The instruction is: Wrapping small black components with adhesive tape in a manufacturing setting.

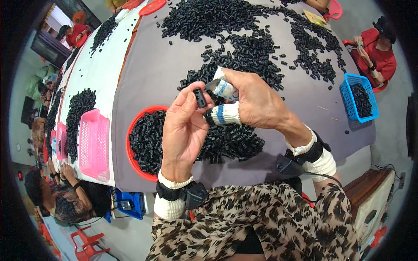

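Note:
My left hand (pixel 183 130) is closed, pinching a small black plastic cylinder (pixel 200 98) with a slot in its side between thumb and fingers. Close beside it, my right hand (pixel 265 102) grips a short metal blade (pixel 212 85) with a white wrapping (pixel 226 90) around it. The blade's tip points toward the cylinder; whether they touch I cannot tell. White knit sleeves with blue stripes (pixel 223 114) cover fingers of the right hand. Below and behind my hands, a pile of the same black cylinders (pixel 235 145) lies on the grey tablecloth.
A red basin (pixel 129 145) full of black cylinders stands left of my hands. Larger heaps (pixel 209 19) spread over the far table. A pink basket (pixel 94 145) is at the left, a blue basket (pixel 373 114) with cylinders at the right. Other people sit around, one in red (pixel 383 61).

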### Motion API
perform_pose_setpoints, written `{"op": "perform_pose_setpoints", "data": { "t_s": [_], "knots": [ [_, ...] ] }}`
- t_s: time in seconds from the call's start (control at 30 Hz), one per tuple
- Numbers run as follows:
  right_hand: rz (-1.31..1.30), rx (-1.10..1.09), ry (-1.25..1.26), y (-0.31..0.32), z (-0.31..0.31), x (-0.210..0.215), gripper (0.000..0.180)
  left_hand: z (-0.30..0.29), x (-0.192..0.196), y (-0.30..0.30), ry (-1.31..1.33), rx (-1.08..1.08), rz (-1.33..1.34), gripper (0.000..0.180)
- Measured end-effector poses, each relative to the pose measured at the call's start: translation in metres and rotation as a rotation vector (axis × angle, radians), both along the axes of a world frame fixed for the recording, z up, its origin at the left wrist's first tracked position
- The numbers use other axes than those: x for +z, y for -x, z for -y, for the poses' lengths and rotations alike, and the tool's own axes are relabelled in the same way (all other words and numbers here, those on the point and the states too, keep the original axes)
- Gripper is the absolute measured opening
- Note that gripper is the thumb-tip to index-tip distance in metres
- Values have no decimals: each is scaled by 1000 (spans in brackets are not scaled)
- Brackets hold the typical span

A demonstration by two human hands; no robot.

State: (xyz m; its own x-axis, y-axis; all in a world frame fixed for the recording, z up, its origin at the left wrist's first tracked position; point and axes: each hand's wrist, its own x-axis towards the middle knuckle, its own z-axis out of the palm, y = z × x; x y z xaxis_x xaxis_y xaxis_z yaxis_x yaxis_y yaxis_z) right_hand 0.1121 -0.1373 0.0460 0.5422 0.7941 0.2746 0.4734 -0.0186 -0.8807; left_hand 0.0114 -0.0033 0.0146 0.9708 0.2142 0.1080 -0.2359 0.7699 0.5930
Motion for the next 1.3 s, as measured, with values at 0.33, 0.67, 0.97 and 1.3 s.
{"op": "perform_pose_setpoints", "data": {
  "t_s": [0.33,0.67,0.97,1.3],
  "knots": [
    [22,43,109,-2,-6,9,29,0,-4,1,34,-7,30,31],
    [69,133,158,-4,-10,22,35,-6,-6,1,142,-63,70,30],
    [119,188,207,-8,-13,20,34,-6,-2,4,78,-43,41,30],
    [114,179,244,-8,-16,24,33,-10,-5,1,21,-38,32,29]
  ]
}}
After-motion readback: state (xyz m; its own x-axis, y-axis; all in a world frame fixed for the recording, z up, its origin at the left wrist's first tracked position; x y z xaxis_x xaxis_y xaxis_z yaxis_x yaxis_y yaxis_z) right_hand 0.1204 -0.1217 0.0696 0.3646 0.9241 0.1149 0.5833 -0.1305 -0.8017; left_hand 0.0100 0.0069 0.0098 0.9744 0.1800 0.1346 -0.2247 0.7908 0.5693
